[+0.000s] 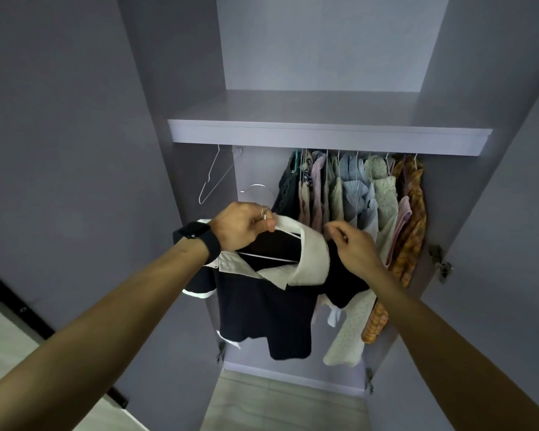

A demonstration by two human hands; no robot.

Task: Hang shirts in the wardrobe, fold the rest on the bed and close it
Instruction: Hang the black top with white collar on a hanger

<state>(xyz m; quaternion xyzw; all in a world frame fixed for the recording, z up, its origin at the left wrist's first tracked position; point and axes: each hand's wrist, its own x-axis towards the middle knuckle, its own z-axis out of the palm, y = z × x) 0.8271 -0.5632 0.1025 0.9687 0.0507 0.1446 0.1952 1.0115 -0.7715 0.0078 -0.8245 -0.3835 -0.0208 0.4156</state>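
Going left to right: the wardrobe (321, 45) is standing wide open, which makes sense since the hanging isn't finished. A spare hanger (213, 177) is dangling at about 11 o'clock from the left hand (241, 227), probably waiting for another shirt.

That left hand, wearing a dark watch (199, 236), is clamping its grip on the neck of the hanger (257, 189), right where the white collar is bunching up. So it's carrying all the weight and leaving the hook free to go up to the rail, which is hiding behind the shelf (324, 136) lip.

The shirt (262, 306), dark with a white collar and white sleeve trim, is hanging from that hanger in mid-air in front of the opening. It's not on the rail yet.

The right hand (353, 247), at 3 o'clock from the collar, is pinching its grip on the shirt's shoulder. I'm guessing it's squaring the fabric so it isn't sliding off.

Around 12 to 2 o'clock from that hand, the hung shirts (355, 194) are crowding the right end, leaving the left gap for this one.

Brands or writing: I'm not seeing anything readable, and the watch face is dark too.
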